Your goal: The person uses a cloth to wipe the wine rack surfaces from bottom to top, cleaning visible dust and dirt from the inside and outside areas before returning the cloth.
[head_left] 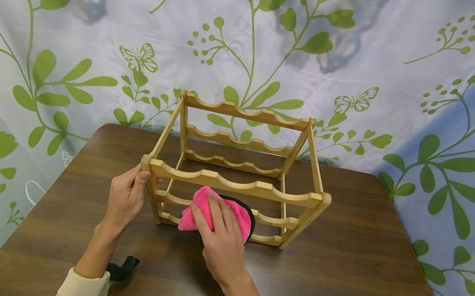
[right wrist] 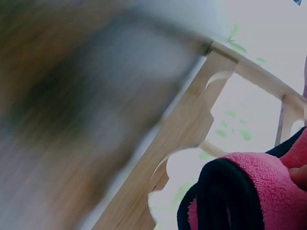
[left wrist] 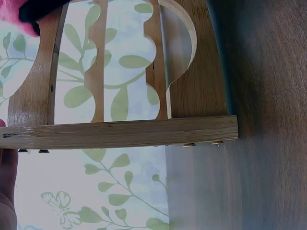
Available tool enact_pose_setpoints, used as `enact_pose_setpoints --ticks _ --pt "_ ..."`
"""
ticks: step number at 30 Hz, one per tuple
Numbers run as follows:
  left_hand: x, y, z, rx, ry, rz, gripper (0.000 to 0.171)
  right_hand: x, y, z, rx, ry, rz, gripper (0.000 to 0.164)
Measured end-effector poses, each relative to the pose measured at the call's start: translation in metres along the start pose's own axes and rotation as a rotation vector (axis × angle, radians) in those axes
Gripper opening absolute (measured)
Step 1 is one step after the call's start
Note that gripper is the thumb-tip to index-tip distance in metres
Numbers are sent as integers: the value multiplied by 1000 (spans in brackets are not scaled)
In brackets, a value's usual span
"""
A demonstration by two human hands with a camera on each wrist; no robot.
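A light wooden wine rack [head_left: 232, 183] with scalloped rails stands on the table. My left hand [head_left: 125, 195] grips its front left post near the top corner, thumb on the near side. In the left wrist view that post [left wrist: 120, 134] runs across the frame, with part of the hand at the left edge. My right hand [head_left: 223, 240] holds a pink cloth [head_left: 203, 204] with black edging against the middle front rail, fingers spread over it. The right wrist view shows the folded cloth [right wrist: 268, 187] close in front of the rack's rails [right wrist: 187, 129]; most of the hand is out of frame.
The brown wooden table [head_left: 362, 269] extends on both sides of the rack. Behind it hangs a white curtain [head_left: 254, 33] printed with green leaves and butterflies. A small black object [head_left: 123, 269] is beside the left wrist. A white cord loop [head_left: 31, 192] shows past the table's left edge.
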State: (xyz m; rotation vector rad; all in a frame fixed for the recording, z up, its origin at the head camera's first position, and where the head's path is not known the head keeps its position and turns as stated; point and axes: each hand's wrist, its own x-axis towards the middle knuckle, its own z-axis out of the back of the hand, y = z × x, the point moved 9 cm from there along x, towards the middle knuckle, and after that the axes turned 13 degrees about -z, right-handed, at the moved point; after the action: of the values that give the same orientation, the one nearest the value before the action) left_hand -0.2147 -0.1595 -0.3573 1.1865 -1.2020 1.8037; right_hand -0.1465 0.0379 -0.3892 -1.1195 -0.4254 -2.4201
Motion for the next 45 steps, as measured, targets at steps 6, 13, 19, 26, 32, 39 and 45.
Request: enact_pose_setpoints --ticks 6,13,19,26,32,39,45 --pt "0 1 2 -10 -16 -6 46 -6 -22 11 -39 -5 -61 44" --pt "2 2 -1 -15 7 5 44 -10 -41 18 -63 52 -113 46" --pt "0 0 -1 -3 2 1 45 -12 -55 33 -35 26 -144 44" --pt "-1 1 -1 -6 -3 1 46 -14 -67 37 7 109 -176 49" --pt "-1 1 0 -10 -3 0 45 -19 -74 46 -18 14 -209 36" --pt "0 -1 0 -32 -2 -6 45 -24 -81 56 -110 -86 -226 46" --pt "-1 1 1 -47 -13 -7 44 -27 -86 59 -176 -115 -253 43"
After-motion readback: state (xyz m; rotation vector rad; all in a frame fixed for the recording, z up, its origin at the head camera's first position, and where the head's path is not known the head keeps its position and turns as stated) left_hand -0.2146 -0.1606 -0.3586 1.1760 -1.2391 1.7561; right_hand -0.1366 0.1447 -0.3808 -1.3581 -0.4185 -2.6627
